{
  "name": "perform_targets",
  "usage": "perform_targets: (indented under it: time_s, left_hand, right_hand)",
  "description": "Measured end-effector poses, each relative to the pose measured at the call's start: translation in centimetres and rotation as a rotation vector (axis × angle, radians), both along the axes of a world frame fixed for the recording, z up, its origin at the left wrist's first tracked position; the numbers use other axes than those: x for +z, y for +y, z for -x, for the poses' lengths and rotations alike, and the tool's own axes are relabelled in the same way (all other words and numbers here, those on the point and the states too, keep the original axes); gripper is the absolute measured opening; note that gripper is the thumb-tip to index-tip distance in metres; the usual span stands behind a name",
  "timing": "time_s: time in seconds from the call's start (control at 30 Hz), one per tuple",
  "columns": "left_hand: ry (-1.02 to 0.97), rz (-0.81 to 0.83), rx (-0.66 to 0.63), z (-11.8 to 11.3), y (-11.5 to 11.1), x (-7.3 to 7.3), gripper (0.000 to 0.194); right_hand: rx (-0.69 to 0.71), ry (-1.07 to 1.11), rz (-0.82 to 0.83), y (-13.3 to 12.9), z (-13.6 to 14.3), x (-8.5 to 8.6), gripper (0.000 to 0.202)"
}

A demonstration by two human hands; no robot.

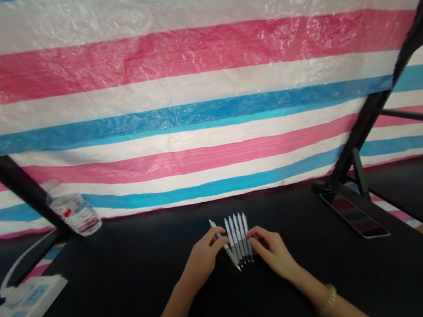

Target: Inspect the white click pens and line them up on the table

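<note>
Several white-and-grey ballpoint pens (238,238) lie side by side on the black table, their push-button ends pointing away from me. At the left end of this row, one ballpoint pen (231,255) lies slanted, its tip angled toward the others and its top apart from them. My left hand (204,258) has thumb and index finger closed on the slanted pen. My right hand (275,254) is at the right end of the row, its curled thumb and index finger pinched at the edge of the outermost pen. The other fingers of both hands are partly hidden.
A phone (354,214) lies on the right near a black metal frame (368,105). On the left are a white power strip (22,314) with plugs and a tilted clear plastic bottle (78,214). A striped tarp (194,150) hangs behind the table (138,300).
</note>
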State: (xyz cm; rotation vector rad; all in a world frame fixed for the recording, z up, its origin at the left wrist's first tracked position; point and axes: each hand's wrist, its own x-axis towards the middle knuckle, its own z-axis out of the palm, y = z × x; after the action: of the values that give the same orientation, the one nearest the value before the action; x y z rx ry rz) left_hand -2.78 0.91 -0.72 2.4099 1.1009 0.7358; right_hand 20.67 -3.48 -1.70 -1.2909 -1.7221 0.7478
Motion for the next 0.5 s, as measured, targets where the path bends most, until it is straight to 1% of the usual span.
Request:
perform_targets:
  time_s: [0.07, 0.13, 0.23, 0.3, 0.33, 0.4, 0.5]
  left_hand:
    - [-0.111, 0.032, 0.046, -0.2, -0.1, 0.2, 0.026]
    - [-0.175, 0.033, 0.073, -0.3, -0.1, 0.1, 0.026]
    - [-0.159, -0.04, 0.033, -0.1, 0.1, -0.4, 0.027]
    - [-0.125, -0.09, -0.003, 0.1, 0.2, -0.8, 0.028]
    - [-0.118, -0.104, -0.01, 0.1, 0.2, -0.9, 0.029]
    - [-0.138, -0.109, 0.004, 0.3, 0.4, -1.0, 0.028]
    - [-0.266, -0.139, 0.076, 0.7, 1.0, -0.8, 0.025]
  right_hand:
    - [0.064, 0.009, 0.03, -0.5, 0.5, 0.5, 0.031]
    - [0.114, 0.01, 0.059, -1.1, 1.0, 1.0, 0.036]
    - [0.159, 0.007, 0.108, -1.7, 1.8, 1.4, 0.039]
    - [0.164, -0.007, 0.131, -2.0, 2.2, 1.4, 0.039]
    - [0.153, -0.028, 0.123, -2.1, 2.3, 1.4, 0.037]
    - [0.102, -0.102, 0.054, -2.3, 2.3, 1.5, 0.032]
    - [0.048, -0.191, -0.096, -2.1, 2.0, 1.7, 0.02]
